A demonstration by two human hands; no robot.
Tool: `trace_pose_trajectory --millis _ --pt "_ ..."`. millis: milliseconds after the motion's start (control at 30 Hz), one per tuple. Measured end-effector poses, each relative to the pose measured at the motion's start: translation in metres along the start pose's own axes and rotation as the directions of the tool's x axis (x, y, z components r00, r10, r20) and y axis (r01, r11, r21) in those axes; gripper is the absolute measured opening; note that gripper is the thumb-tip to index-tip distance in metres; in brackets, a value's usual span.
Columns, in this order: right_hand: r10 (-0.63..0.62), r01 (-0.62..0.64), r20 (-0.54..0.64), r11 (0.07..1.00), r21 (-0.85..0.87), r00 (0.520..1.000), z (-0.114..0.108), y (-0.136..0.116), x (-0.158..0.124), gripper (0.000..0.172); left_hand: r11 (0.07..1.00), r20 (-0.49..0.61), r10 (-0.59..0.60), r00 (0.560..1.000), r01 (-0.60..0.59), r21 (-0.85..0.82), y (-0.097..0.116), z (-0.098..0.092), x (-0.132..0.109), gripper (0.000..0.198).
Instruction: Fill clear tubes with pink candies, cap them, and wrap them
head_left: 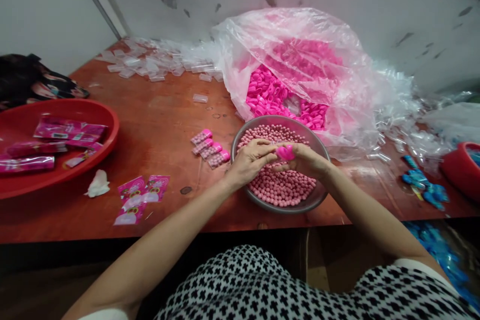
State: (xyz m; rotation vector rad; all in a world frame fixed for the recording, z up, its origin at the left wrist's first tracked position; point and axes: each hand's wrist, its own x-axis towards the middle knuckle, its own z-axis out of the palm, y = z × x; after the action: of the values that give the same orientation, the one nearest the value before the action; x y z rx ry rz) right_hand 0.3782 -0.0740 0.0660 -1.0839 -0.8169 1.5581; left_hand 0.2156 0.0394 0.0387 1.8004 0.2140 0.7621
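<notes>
A metal bowl (240,141) full of small pink candy balls (281,187) stands near the table's front edge. Both my hands hover over it. My right hand (305,160) is closed on a pink heart-shaped cap (285,152). My left hand (251,160) is closed too, its fingertips meeting the cap from the left; what it grips is hidden. Several filled tubes with pink caps (210,149) lie just left of the bowl.
A clear plastic bag of pink caps (285,90) sits behind the bowl. Empty clear tubes (150,62) are scattered at the back. A red tray (108,132) with pink packets is at left; loose packets (140,195) and a crumpled tissue (98,184) lie nearby. Blue pieces (423,185) and a red bowl (459,167) are at right.
</notes>
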Motion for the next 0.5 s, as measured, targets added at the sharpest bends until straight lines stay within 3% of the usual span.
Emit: trace_pose_trajectory --millis 133,367,500 --pt "0.082 -0.082 0.008 0.987 0.141 0.997 0.011 0.004 0.004 0.055 1.000 -0.002 -0.013 1.000 0.013 0.016 -0.002 0.000 -0.002 0.022" --pt "0.002 0.051 -0.216 0.970 0.239 0.976 0.033 0.014 0.014 0.028 0.999 -0.002 0.028 1.000 -0.028 0.026 0.003 0.000 -0.002 0.019" --pt "-0.023 0.085 -0.262 0.971 0.225 0.965 0.039 0.016 0.023 0.025 1.000 -0.051 0.017 0.999 -0.016 0.027 0.004 -0.001 -0.001 0.020"
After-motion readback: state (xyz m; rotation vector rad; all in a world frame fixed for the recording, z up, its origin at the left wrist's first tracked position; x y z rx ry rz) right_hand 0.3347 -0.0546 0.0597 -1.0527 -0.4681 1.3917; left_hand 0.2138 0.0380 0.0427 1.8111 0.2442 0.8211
